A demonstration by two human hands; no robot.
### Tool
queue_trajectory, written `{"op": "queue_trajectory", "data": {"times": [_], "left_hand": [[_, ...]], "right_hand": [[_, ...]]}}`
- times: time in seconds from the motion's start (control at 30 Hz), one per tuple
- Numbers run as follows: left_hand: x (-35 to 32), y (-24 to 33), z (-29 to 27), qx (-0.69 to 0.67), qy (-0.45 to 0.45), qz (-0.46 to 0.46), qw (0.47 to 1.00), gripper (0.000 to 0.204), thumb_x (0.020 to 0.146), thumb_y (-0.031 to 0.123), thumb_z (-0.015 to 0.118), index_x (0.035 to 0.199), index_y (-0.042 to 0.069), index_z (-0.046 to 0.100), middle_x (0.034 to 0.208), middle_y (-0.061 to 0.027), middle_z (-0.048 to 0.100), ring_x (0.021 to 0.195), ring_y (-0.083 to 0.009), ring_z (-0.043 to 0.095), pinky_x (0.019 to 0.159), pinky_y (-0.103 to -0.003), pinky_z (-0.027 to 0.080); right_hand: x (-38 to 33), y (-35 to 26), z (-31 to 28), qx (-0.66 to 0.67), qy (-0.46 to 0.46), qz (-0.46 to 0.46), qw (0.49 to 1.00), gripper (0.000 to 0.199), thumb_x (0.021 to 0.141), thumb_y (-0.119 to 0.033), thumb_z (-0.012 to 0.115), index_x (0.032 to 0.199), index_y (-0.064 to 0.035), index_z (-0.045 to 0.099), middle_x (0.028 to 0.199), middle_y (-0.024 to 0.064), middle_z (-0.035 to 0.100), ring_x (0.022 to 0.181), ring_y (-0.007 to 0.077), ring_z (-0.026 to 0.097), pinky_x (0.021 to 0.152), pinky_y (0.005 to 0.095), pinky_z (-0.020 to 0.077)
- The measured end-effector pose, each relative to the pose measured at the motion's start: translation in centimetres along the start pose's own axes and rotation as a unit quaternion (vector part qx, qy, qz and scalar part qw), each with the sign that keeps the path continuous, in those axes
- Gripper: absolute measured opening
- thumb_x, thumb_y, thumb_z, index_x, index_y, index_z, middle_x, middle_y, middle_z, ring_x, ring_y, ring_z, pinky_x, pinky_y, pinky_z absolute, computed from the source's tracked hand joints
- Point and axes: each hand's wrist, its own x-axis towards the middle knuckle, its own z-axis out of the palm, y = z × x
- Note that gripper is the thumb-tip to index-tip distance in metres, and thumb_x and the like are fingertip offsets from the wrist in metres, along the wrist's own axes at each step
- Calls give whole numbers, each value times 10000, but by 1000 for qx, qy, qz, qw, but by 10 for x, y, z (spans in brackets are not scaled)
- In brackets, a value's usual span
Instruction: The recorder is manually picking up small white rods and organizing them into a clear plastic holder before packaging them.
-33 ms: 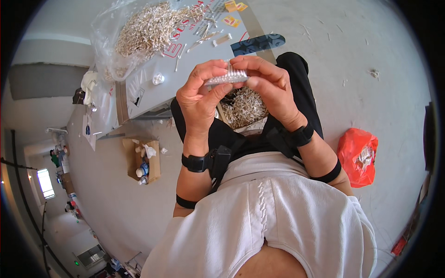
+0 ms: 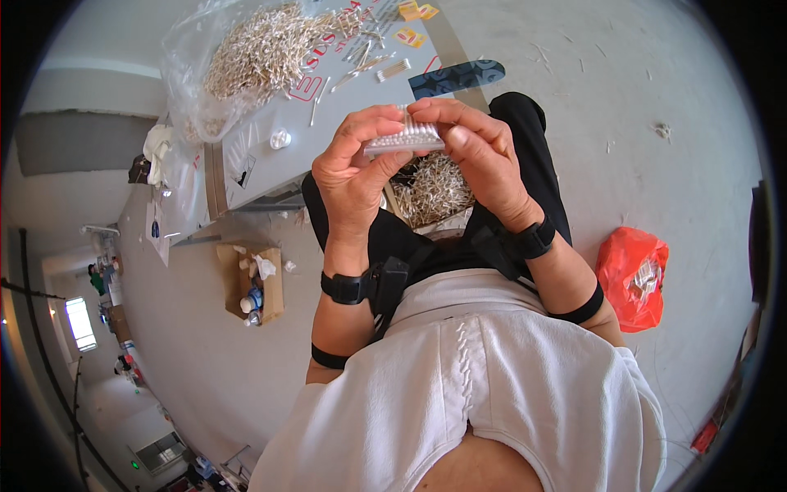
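Above my lap I hold a small clear plastic bag of cotton swabs (image 2: pixel 407 137), their white tips in rows facing me. My left hand (image 2: pixel 358 160) grips its left side, thumb along the near edge and fingers over the top. My right hand (image 2: pixel 479 152) has its fingers curled on the right end of the bag; its thumb is raised off the near edge. Just beneath the bag, between my knees, a box of loose cotton swabs (image 2: pixel 438 190) is partly hidden by my hands.
A large heap of swabs (image 2: pixel 258 57) lies in a clear bag on the table (image 2: pixel 328 102). Nearby are a swab bundle (image 2: pixel 393 70) and a round white container (image 2: pixel 280 138). On the floor are a cardboard box (image 2: pixel 275 303) and a red plastic bag (image 2: pixel 627 287).
My right thumb has lifted away from the bag's near edge. The bag has tipped slightly, showing more of its clear near edge. My left hand keeps its hold.
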Motion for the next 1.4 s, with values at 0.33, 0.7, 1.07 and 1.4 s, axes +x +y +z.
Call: {"op": "queue_trajectory", "data": {"times": [0.33,0.7,1.07,1.4], "left_hand": [[3,7,4,-47,-12,-11,999,187,858,-9,593,1028,-52,659,1122,-160,657,1124,-236,602,1020,-374,449],[1,5,3,-10,-11,-14,1000,223,824,-34,591,1037,-49,654,1122,-161,655,1123,-243,606,1025,-376,451],[-1,3,0,-17,-18,-5,1000,309,762,-111,632,1058,-25,645,1152,-160,642,1139,-243,599,1016,-366,462],[-3,-4,7,-18,57,-79,995,64,905,-7,642,918,-39,696,955,-101,705,908,-127,632,835,-254,496]], "right_hand": [[-1,9,-1,17,10,-10,1000,316,859,40,652,1171,-7,645,1235,66,612,1075,146,610,936,283,516],[-1,10,-1,22,19,-2,1000,311,864,61,629,1166,-6,651,1236,73,619,1088,161,618,934,309,535],[-2,8,-2,36,-8,-7,999,375,829,114,630,1181,-11,657,1235,65,619,1063,147,616,921,288,536],[2,16,-3,0,121,113,986,183,895,-123,715,1010,18,735,1017,97,702,855,133,673,690,260,588]]}}
